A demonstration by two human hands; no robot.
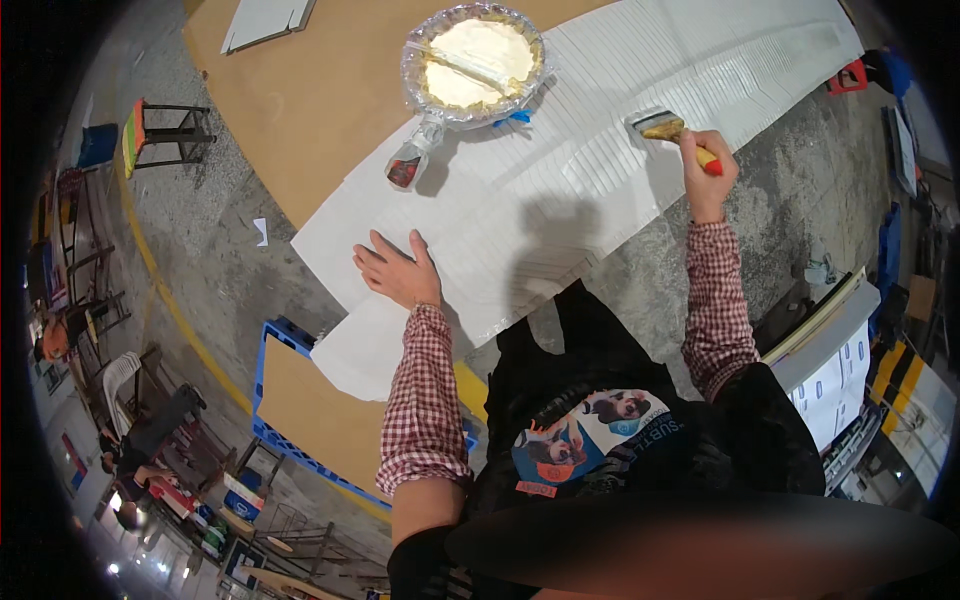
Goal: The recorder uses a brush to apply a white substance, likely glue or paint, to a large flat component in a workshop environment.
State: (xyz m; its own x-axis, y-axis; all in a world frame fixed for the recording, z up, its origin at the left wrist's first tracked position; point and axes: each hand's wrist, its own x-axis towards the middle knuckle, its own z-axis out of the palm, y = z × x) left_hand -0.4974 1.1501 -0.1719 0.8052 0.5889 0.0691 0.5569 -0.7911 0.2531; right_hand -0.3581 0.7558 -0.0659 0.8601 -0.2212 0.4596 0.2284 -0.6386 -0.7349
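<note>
A long stack of white creased sheets lies across a brown board. My left hand presses flat on the near end of the white sheets, fingers spread. My right hand grips the red and yellow handle of a wide paintbrush, whose bristles touch the white surface. A foil-lined bowl of pale paste sits on the sheets beyond my left hand, with a small jar lying next to it.
A blue crate holding brown board stands below the table edge. Stacked white printed sheets sit at the right. Stools and a metal frame stand on the concrete floor at left, and people sit at far lower left.
</note>
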